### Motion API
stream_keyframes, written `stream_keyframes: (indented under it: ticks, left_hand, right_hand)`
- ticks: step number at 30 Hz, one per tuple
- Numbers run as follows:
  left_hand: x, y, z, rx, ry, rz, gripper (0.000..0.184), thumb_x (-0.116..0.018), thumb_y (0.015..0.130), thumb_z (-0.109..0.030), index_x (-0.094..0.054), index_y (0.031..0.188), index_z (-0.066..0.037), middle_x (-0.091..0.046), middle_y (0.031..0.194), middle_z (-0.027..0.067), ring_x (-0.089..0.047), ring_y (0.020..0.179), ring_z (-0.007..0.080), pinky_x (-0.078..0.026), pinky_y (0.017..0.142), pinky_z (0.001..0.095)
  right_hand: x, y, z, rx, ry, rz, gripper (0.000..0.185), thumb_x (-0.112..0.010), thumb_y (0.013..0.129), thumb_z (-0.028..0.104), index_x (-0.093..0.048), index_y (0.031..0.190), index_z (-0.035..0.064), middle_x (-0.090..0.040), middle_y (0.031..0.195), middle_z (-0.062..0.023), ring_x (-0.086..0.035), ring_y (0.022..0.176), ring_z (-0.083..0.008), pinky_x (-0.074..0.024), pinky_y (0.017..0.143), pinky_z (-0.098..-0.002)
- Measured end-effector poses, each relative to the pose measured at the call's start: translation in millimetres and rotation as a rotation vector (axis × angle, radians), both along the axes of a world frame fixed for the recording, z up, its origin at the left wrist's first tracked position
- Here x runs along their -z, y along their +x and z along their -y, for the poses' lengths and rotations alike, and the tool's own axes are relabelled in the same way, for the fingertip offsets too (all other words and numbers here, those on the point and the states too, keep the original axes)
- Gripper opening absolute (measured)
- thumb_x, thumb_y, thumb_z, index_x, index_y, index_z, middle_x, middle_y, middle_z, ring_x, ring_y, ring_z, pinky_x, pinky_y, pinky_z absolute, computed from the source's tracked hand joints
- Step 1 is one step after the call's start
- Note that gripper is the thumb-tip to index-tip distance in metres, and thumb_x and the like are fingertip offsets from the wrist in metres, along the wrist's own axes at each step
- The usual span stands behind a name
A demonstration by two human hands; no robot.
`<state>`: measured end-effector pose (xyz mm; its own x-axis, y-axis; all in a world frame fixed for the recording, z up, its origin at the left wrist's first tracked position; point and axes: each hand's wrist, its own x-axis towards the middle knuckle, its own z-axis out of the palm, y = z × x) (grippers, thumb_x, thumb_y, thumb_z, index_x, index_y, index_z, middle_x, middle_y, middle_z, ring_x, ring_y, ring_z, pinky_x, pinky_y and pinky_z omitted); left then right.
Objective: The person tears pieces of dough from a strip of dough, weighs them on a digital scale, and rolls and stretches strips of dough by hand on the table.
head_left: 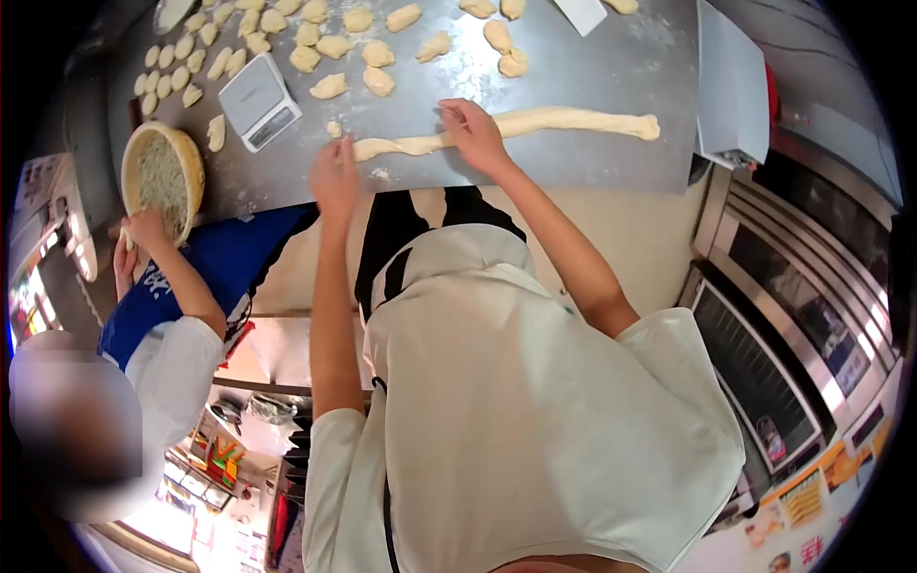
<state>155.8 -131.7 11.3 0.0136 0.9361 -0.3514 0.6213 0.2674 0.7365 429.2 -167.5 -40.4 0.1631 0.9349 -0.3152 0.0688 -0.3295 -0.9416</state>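
Note:
A long rope of pale dough [573, 121] lies across the metal table, thick toward the right and thinner, slightly twisted, on the left. My right hand [475, 138] is curled over its middle, thumb and fingers around the dough. At the rope's left end is my left hand [334, 177], smeared by motion, so its grip is unclear. Just above that hand sits a small scrap of dough [333, 128]. Many torn dough pieces [378, 81] are spread farther up the table.
A white digital scale [258, 98] stands left of my hands. Beyond it, a co-worker's hand [145, 227] reaches into a bowl of filling [162, 181]. A white scraper [581, 13] lies at the far edge. A pale box-shaped appliance [731, 91] borders the table's right side.

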Motion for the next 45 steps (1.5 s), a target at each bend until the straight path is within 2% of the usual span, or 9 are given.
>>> stream_keyframes:
  ticks: [2,9,17,24,26,30,36,40,45]
  left_hand:
    - [24,-42,-4,0.373,0.47,-0.352,0.041,-0.071,0.1,-0.026,-0.069,0.135,-0.005,-0.071,0.134,0.0173,-0.065,0.123,0.0379,-0.051,0.103,0.0444]
    - [53,-93,-3,0.572,0.407,-0.243,0.04,-0.079,0.091,-0.018,-0.07,0.129,-0.006,-0.071,0.125,0.0179,-0.064,0.115,0.0395,-0.052,0.098,0.0468]
    - [37,-98,-24,0.483,0.384,-0.004,0.036,-0.077,0.089,-0.012,-0.072,0.124,-0.004,-0.071,0.12,0.0163,-0.064,0.111,0.0386,-0.054,0.093,0.0463]
    - [63,-82,-85,0.786,0.735,-0.028,0.028,-0.073,0.095,-0.013,-0.074,0.121,-0.004,-0.073,0.121,0.0159,-0.064,0.114,0.0365,-0.054,0.096,0.044]
    - [57,-88,-90,0.831,0.26,-0.087,0.027,-0.069,0.098,-0.012,-0.073,0.123,-0.003,-0.073,0.122,0.0164,-0.063,0.122,0.036,-0.053,0.101,0.0431]
    - [56,-93,-65,0.471,0.169,0.065,0.029,-0.068,0.096,-0.008,-0.073,0.124,-0.003,-0.074,0.122,0.0166,-0.062,0.128,0.0358,-0.052,0.106,0.0418]
    - [50,-88,-6,0.597,0.659,0.023,0.039,-0.067,0.094,0.001,-0.068,0.133,0.001,-0.068,0.136,0.0196,-0.062,0.127,0.04,-0.051,0.107,0.0444]
    - [71,-101,-10,0.633,0.483,0.017,0.045,-0.069,0.095,-0.004,-0.064,0.139,0.002,-0.066,0.137,0.0206,-0.065,0.124,0.0367,-0.053,0.104,0.0419]
    - [31,-99,-39,0.175,-0.428,0.681,0.038,-0.066,0.105,-0.015,-0.065,0.14,0.002,-0.073,0.122,0.0068,-0.066,0.112,0.0156,-0.052,0.095,0.0295]
  right_hand:
    - [-17,-8,-1,-0.154,0.225,0.562,0.027,-0.069,0.097,0.022,-0.072,0.121,0.0098,-0.075,0.108,-0.0124,-0.068,0.098,-0.028,-0.0538,0.089,-0.0404]
    - [-46,-50,-9,-0.301,-0.214,0.55,0.021,-0.073,0.094,0.026,-0.077,0.107,0.0109,-0.072,0.074,-0.0059,-0.068,0.089,-0.0308,-0.0547,0.079,-0.0417]
    - [-48,-102,-11,-0.312,0.285,0.772,0.032,-0.07,0.089,0.004,-0.07,0.121,0.007,-0.062,0.117,-0.0137,-0.059,0.113,-0.0354,-0.0535,0.094,-0.0451]
    - [-46,-126,-1,-0.285,0.193,0.68,0.026,-0.07,0.091,0.008,-0.07,0.117,0.006,-0.064,0.109,-0.0154,-0.062,0.106,-0.0371,-0.0531,0.093,-0.0466]
    - [-48,-123,5,-0.303,0.161,0.673,0.023,-0.07,0.092,0.01,-0.069,0.115,0.0058,-0.064,0.105,-0.0166,-0.063,0.103,-0.038,-0.0531,0.092,-0.0466]
    - [-53,-119,6,-0.321,0.125,0.705,0.031,-0.072,0.09,0.012,-0.069,0.12,0.0055,-0.065,0.113,-0.0172,-0.062,0.109,-0.0378,-0.0518,0.096,-0.0464]
    - [-7,-151,-16,-0.571,0.446,0.9,0.053,-0.079,0.08,0.013,-0.067,0.131,0.0033,-0.062,0.138,-0.0139,-0.057,0.126,-0.0343,-0.0482,0.107,-0.0442]
    - [19,-142,-31,-0.711,0.182,0.724,0.046,-0.077,0.082,0.011,-0.07,0.127,0.0049,-0.066,0.13,-0.0154,-0.062,0.121,-0.0338,-0.0527,0.101,-0.0382]
    - [-31,-95,-59,-0.622,-0.188,0.045,0.034,-0.073,0.097,0.019,-0.07,0.127,0.0038,-0.071,0.115,-0.0104,-0.065,0.109,-0.0259,-0.0522,0.095,-0.0351]
